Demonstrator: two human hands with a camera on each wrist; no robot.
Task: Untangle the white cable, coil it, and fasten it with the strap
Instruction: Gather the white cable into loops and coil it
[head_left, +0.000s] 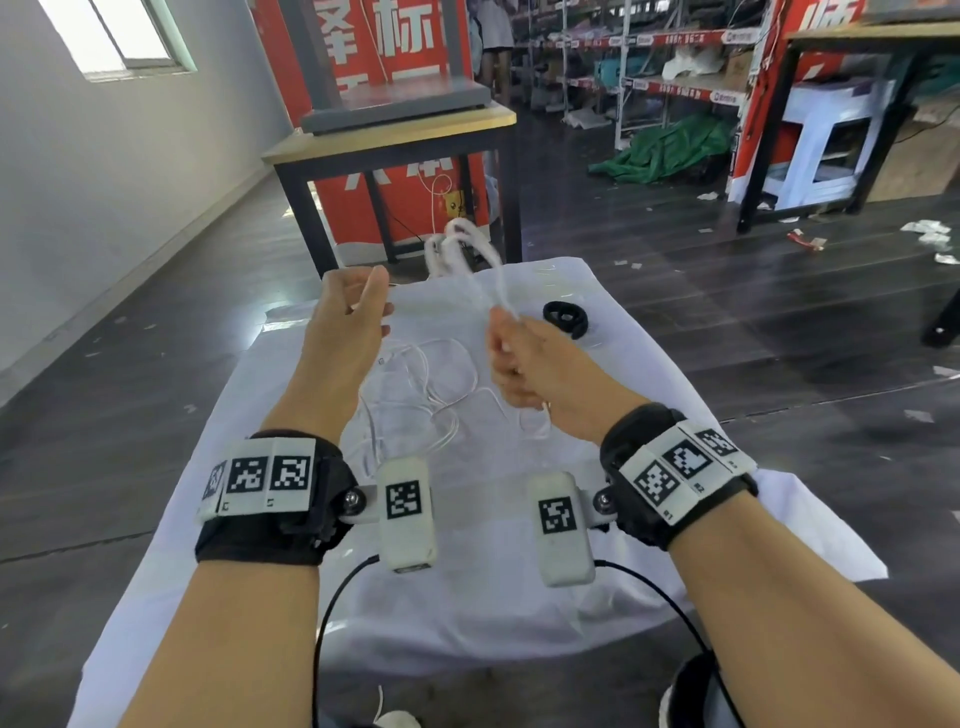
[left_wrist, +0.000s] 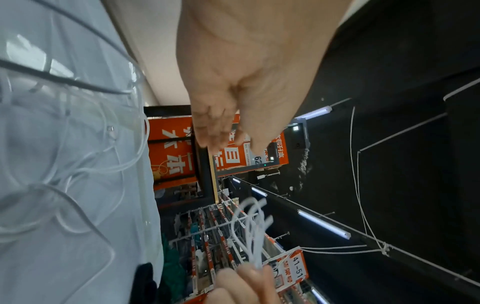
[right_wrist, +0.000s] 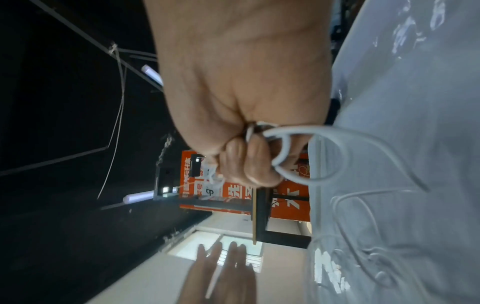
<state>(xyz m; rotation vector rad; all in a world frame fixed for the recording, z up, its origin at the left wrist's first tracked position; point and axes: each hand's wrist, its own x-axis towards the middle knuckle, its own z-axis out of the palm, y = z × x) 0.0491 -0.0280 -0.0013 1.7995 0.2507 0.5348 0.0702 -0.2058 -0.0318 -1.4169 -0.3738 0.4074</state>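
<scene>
Hands, two, both raised above a table draped in white cloth (head_left: 519, 571), each wrist strapped with a black band bearing square printed markers and a white camera pod. Right hand (head_left: 535, 374) fisted tight round a gathered bundle of thin white cable (head_left: 470, 254), several loops standing up and away from the fist, long axis roughly upright and leaning toward the far edge of the table; loop count impossible to settle through motion blur. Seen from the right wrist, one clear loop (right_wrist: 311, 152) curling out below the curled fingers (right_wrist: 249, 162). Left hand (head_left: 348, 322) apart from the right, fingers straight and loose, palm turned inward, with what looks like a thin strand running across the fingers in the right wrist view; too blurred to tell whether gripped or merely brushing past. Rest of the same cable lying slack on the cloth between the forearms in tangled curves (head_left: 415, 389), nearly lost against the white; one small plug end faintly visible there (head_left: 383, 362). One black strap, curled into a ring (head_left: 566, 317), resting on the cloth just beyond the right hand, not touched. Beyond, one wooden-topped table with black legs (head_left: 395, 140) before a red banner, shelving further back out of focus.
</scene>
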